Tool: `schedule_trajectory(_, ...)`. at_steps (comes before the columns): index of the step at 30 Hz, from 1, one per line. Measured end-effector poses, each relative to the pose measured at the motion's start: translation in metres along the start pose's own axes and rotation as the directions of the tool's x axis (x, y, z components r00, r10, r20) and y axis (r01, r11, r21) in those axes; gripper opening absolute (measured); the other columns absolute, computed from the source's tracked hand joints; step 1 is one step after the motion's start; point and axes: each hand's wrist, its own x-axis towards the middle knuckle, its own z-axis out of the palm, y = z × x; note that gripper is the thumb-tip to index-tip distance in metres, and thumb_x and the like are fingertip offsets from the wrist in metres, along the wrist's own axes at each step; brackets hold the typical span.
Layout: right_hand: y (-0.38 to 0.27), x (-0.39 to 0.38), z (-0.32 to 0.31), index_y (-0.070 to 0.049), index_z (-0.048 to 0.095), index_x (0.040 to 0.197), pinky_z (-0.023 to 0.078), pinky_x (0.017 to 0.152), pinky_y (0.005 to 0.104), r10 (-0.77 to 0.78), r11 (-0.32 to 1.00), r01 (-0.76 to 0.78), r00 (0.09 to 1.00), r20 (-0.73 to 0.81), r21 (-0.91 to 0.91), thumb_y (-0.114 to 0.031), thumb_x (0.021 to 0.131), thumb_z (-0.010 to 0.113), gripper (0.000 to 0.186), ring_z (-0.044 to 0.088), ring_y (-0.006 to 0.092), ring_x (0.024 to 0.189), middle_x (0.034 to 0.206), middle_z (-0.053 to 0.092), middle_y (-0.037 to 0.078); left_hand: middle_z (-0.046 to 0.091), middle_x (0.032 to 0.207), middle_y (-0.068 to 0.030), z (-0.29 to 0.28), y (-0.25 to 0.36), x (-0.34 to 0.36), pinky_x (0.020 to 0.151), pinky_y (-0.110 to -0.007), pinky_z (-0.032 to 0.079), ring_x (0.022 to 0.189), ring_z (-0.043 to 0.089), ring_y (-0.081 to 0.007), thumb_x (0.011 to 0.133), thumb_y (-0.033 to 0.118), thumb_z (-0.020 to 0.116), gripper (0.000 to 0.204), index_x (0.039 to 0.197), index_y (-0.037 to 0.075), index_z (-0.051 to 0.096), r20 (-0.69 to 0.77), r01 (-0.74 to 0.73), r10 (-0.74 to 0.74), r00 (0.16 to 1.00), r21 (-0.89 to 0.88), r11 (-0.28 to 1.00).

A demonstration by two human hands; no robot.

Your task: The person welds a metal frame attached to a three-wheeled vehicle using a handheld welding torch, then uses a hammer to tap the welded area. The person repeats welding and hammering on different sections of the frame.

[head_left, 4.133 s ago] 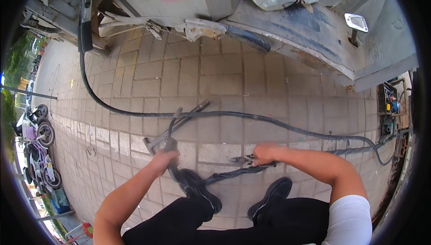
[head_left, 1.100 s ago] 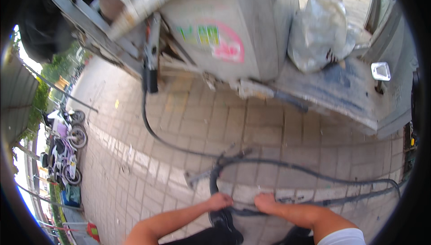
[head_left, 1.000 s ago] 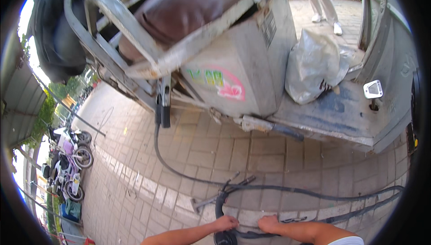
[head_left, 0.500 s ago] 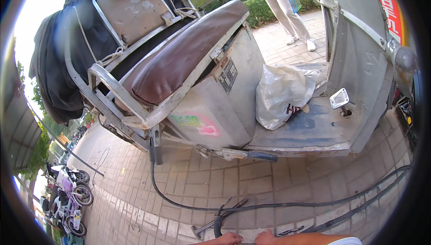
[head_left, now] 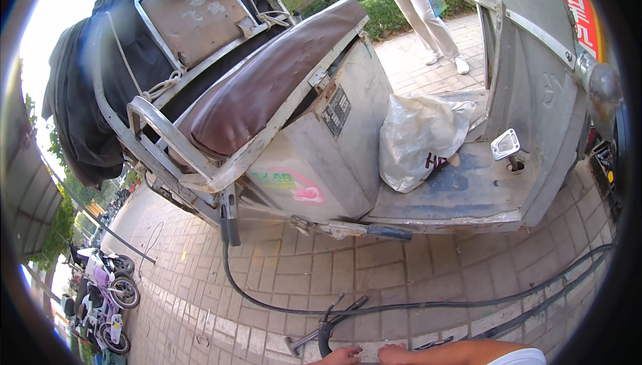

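At the lower edge, my left hand [head_left: 343, 356] and my right hand [head_left: 393, 353] are close together with fingers bent and closed. A thin dark strip shows between them, but what they hold is mostly cut off by the picture's edge. Just left of my left hand, a thick black curved tube [head_left: 325, 338] runs down out of view. Beside it on the paving lie a metal tool with a T-shaped end [head_left: 294, 345] and a dark bar [head_left: 352, 307]. A slim dark tool [head_left: 433, 343] lies near my right forearm.
A worn grey three-wheeled vehicle [head_left: 334, 184] fills the middle, with a brown seat [head_left: 267, 84] and a white bag [head_left: 421, 141] on its footboard. A black hose [head_left: 428, 305] crosses the brick paving. Parked two-wheelers [head_left: 100, 298] stand left; a person [head_left: 418, 11] stands beyond.
The view has shifted very slightly. My hands stay in almost the same place, close together at the lower edge, and the things on the paving have not moved.
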Motion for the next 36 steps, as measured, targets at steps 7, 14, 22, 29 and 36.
schedule_trajectory(7,0.019,0.051,-0.021,-0.009,0.066,0.105,0.046,0.079,0.0360,0.082,0.419,-0.513,0.843,0.532,0.749,-0.033,0.092,0.059,0.028,0.056,0.0129,0.087,0.091,0.062,0.002,0.062,0.126,-0.0233,-0.008,0.046,-0.003,0.102,-0.049,0.045,0.120,0.056,-0.0401,0.092,0.019,0.061,0.037,0.127,0.006,0.063,-0.140,0.069,-0.076,0.987,-0.059,0.996)
schedule_trajectory(14,-0.008,0.012,-0.117,-0.013,0.065,0.107,0.044,0.082,0.0412,-0.374,-0.054,-0.582,0.765,0.524,0.812,-0.033,0.093,0.064,0.024,0.056,0.0132,0.093,0.096,0.061,-0.001,0.065,0.119,-0.0197,-0.015,0.056,-0.012,0.097,-0.046,0.048,0.112,0.060,-0.0395,0.093,0.014,0.061,0.030,0.121,0.006,0.066,-0.137,-0.081,0.077,0.988,-0.025,0.996)
schedule_trajectory(22,0.006,0.027,-0.083,-0.011,0.064,0.112,0.044,0.083,0.0410,-0.282,-0.120,-0.630,0.763,0.582,0.767,-0.032,0.093,0.067,0.028,0.056,0.0134,0.095,0.098,0.062,-0.001,0.066,0.114,-0.0162,-0.008,0.039,-0.004,0.087,-0.045,0.051,0.104,0.064,-0.0344,0.090,0.014,0.062,0.029,0.118,0.008,0.068,-0.139,-0.082,0.087,0.986,0.046,0.996)
schedule_trajectory(29,-0.003,0.014,-0.146,-0.015,0.060,0.119,0.042,0.086,0.0359,-0.045,0.353,-0.485,0.846,0.532,0.800,-0.033,0.093,0.068,0.033,0.054,0.0091,0.104,0.109,0.060,-0.005,0.070,0.086,-0.0188,-0.080,0.034,-0.067,0.073,-0.046,0.052,0.081,0.067,-0.0349,0.087,0.026,0.069,0.024,0.097,0.004,0.072,-0.178,0.322,-0.317,0.932,-0.001,0.947)
schedule_trajectory(36,0.013,-0.004,-0.173,-0.011,0.068,0.109,0.043,0.073,0.0280,0.012,0.426,-0.427,0.884,0.467,0.797,-0.035,0.091,0.070,0.030,0.053,0.0089,0.085,0.094,0.062,-0.003,0.067,0.110,-0.0222,-0.096,-0.099,-0.403,0.091,-0.048,0.048,0.106,0.061,-0.0359,0.092,0.029,0.064,0.031,0.101,0.000,0.070,-0.113,0.850,-0.868,0.483,0.299,0.434)
